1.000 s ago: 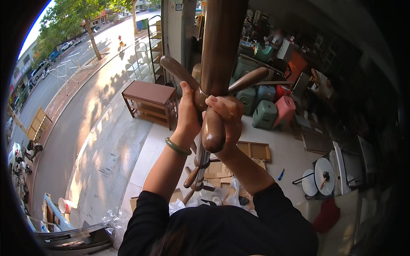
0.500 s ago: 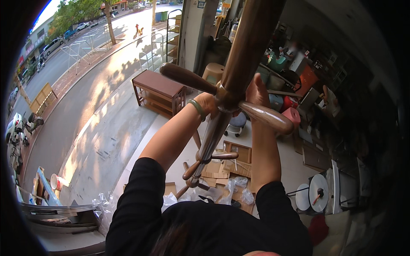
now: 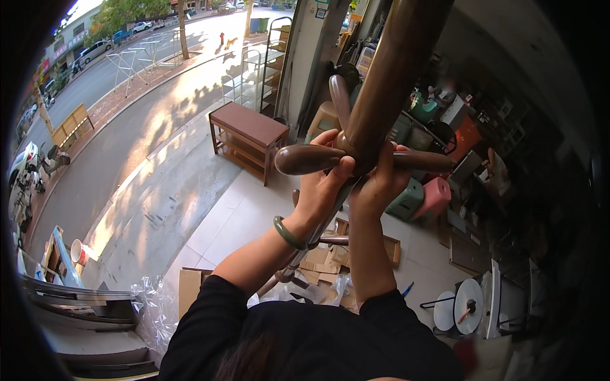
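Observation:
A dark brown wooden coat stand [image 3: 389,89] slants up past the top of the view, its pegs sticking out around a joint in the pole. My left hand [image 3: 322,187], with a green bangle on the wrist, is closed around the base of the left peg [image 3: 305,159], thumb in front. From the other side, my right hand [image 3: 376,184] grips the joint beside the right peg [image 3: 427,161], its fingers partly hidden behind the wood. Lower down, more of the pole and its pegs [image 3: 333,240] show between my forearms.
Flattened cardboard [image 3: 318,261] and clear plastic wrap [image 3: 155,311] lie on the floor. A brown shelf bench [image 3: 251,127] stands to the left by the pavement. Pink stool [image 3: 434,195] and green stool [image 3: 406,200] are at the right, near round white stools [image 3: 469,301].
The coat stand has turned, so its pegs point differently. My left hand has come round onto the left peg's base, and my right hand has closed in on the joint.

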Demonstrator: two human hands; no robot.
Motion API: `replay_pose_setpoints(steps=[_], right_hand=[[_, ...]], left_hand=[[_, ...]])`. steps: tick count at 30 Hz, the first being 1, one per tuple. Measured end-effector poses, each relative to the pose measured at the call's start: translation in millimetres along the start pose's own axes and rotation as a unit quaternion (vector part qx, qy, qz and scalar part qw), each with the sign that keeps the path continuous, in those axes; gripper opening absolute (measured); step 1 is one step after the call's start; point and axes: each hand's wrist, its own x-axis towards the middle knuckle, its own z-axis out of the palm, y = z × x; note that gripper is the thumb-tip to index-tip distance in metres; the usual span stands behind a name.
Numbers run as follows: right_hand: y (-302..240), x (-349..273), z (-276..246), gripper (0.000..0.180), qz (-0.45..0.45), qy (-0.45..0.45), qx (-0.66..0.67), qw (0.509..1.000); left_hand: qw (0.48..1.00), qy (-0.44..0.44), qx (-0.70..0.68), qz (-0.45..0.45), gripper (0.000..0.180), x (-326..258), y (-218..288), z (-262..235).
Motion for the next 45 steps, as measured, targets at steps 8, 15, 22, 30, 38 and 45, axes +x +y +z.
replay_pose_setpoints(steps=[8,15,22,30,38,45], right_hand=[[-8,-35,-27,0.023,-0.203,-0.158,-0.244,0.935],[-3,11,-61,0.032,-0.031,0.026,-0.109,0.993],[35,104,-5,0.074,0.506,-0.378,0.21,0.746],[31,108,41,0.029,0.473,-0.427,-0.054,0.768],[30,105,39,0.041,0.429,-0.399,-0.084,0.806],[42,107,7,0.048,0.427,-0.321,-0.007,0.845]], left_hand=[[0.986,-0.109,-0.01,-0.125,0.077,46,-14,-22],[0.903,-0.182,-0.202,-0.333,0.085,70,-30,-32],[0.933,-0.153,-0.088,-0.313,0.08,62,-9,-19],[0.972,-0.118,0.146,-0.142,0.061,44,-3,-34],[0.985,-0.089,0.141,-0.036,0.081,1,13,-16],[0.985,0.058,0.158,0.033,0.056,26,-2,23]])
